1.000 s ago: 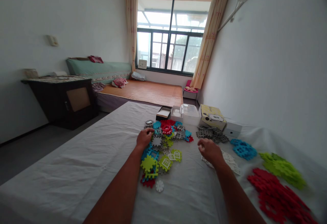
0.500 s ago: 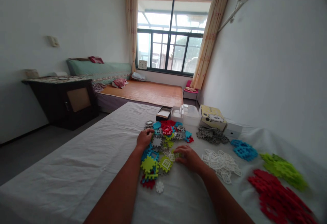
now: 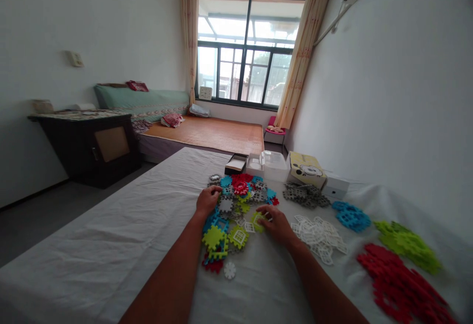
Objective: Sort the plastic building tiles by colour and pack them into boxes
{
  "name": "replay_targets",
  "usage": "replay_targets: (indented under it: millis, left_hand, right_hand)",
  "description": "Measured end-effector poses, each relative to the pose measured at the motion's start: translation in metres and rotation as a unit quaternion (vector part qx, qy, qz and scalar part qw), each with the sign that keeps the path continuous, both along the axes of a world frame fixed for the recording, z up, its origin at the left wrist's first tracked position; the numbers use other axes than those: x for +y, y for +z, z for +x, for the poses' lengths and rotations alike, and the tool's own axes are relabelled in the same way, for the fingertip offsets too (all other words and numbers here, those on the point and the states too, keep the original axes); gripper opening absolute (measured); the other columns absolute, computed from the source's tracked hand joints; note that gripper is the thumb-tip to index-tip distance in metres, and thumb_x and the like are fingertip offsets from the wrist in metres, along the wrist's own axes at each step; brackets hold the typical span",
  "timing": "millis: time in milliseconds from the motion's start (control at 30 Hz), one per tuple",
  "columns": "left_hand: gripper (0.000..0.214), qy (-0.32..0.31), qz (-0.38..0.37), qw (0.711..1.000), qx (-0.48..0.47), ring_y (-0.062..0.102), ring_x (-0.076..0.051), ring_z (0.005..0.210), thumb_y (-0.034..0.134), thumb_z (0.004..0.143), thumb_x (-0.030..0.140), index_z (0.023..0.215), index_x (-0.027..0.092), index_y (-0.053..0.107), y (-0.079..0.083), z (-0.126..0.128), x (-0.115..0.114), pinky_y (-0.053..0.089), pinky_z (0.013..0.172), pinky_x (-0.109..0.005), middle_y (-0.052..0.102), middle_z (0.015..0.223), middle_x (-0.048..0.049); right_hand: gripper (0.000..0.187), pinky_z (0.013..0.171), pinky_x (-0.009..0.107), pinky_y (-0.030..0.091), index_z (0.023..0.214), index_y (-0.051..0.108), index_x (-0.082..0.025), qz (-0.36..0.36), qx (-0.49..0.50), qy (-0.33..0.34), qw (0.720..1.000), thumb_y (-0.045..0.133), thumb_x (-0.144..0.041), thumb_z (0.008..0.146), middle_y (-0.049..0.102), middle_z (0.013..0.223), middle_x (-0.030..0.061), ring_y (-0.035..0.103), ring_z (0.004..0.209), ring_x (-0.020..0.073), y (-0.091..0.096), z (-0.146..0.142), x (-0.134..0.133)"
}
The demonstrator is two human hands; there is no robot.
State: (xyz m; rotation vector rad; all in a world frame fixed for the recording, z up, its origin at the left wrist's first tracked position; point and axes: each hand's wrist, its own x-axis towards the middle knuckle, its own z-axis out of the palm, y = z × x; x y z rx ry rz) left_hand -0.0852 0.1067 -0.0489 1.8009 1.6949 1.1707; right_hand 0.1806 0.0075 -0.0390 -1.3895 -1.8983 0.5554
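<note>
In the mixed pile of interlocking plastic building pieces, my right hand [image 3: 272, 221] pinches a lime green square piece [image 3: 257, 221] at the pile's right edge. My left hand [image 3: 208, 199] is at the pile's left side, fingers drawn together by a grey piece [image 3: 226, 206]; what they hold, if anything, is hidden. A loose white window piece [image 3: 249, 226] lies just left of the green one. Closer to me are a green piece with a white window insert [image 3: 239, 236], a plain lime green piece [image 3: 213, 238] and a round white piece [image 3: 229, 270].
Sorted heaps lie to the right on the white cloth: grey pieces [image 3: 305, 195], white window pieces [image 3: 320, 238], blue pieces [image 3: 351, 216], green pieces [image 3: 408, 245] and red pieces [image 3: 404, 284]. Behind stand a black open box [image 3: 235, 165], a clear plastic container [image 3: 274, 166] and a yellow box [image 3: 306, 169].
My right hand has shifted slightly right, bringing the green piece away from the neighbouring white window piece. My left hand stays nearly in place.
</note>
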Motion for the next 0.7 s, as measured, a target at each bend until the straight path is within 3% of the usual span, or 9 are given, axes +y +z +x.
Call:
replay_targets:
  millis: [167,267,333,400,567,700]
  left_hand:
    - [0.026,0.006,-0.008,1.000,0.003,0.065,-0.015,0.080,0.050,0.075,0.019,0.088,0.023,0.071,0.001,0.000,0.000,0.047,0.076,-0.022,0.073,0.089,-0.0001]
    - [0.026,0.004,-0.008,1.000,0.004,0.064,-0.015,0.080,0.050,0.075,0.019,0.088,0.023,0.071,0.000,-0.001,0.001,0.046,0.076,-0.021,0.073,0.089,0.0001]
    - [0.026,0.003,-0.004,1.000,0.003,0.064,-0.015,0.080,0.049,0.075,0.019,0.088,0.022,0.071,-0.001,-0.001,0.001,0.046,0.076,-0.021,0.073,0.089,0.0000]
    - [0.026,0.003,-0.002,1.000,0.002,0.064,-0.015,0.080,0.049,0.075,0.019,0.088,0.022,0.071,-0.002,0.000,0.001,0.047,0.075,-0.022,0.073,0.089,-0.0002]
    - [0.025,0.002,0.000,1.000,-0.001,0.064,-0.015,0.081,0.050,0.075,0.019,0.087,0.023,0.071,-0.002,0.000,0.001,0.047,0.076,-0.022,0.073,0.089,0.0001]
    - [0.025,0.005,-0.002,1.000,0.001,0.064,-0.015,0.081,0.050,0.074,0.019,0.087,0.023,0.071,-0.001,0.000,0.000,0.047,0.076,-0.022,0.073,0.089,0.0005]
  right_hand:
    - [0.022,0.085,0.034,0.045,0.098,0.065,-0.023,0.054,-0.056,-0.036,0.996,0.049,-0.027,0.083,0.063,0.096,0.0057,0.057,0.090,0.0186,0.002,-0.002,-0.001]
    - [0.029,0.093,0.037,0.040,0.107,0.064,-0.026,0.082,-0.093,0.040,0.991,0.055,-0.039,0.082,0.063,0.108,0.0062,0.051,0.105,0.0213,0.009,-0.012,-0.008]
    - [0.039,0.092,0.036,0.040,0.111,0.062,-0.027,0.072,-0.107,0.119,0.984,0.061,-0.046,0.077,0.063,0.111,0.0057,0.051,0.105,0.0219,0.014,-0.019,-0.014]
    - [0.037,0.090,0.035,0.041,0.109,0.064,-0.027,0.056,-0.114,0.171,0.977,0.061,-0.046,0.077,0.065,0.109,0.0051,0.053,0.103,0.0218,0.016,-0.025,-0.016]
    - [0.020,0.084,0.032,0.042,0.097,0.068,-0.025,0.049,-0.105,0.174,0.978,0.052,-0.032,0.086,0.069,0.094,0.0029,0.056,0.090,0.0184,0.014,-0.026,-0.015]
    - [0.027,0.088,0.032,0.041,0.106,0.064,-0.024,0.036,-0.104,0.186,0.976,0.059,-0.031,0.080,0.066,0.104,0.0041,0.054,0.098,0.0204,0.016,-0.022,-0.016]
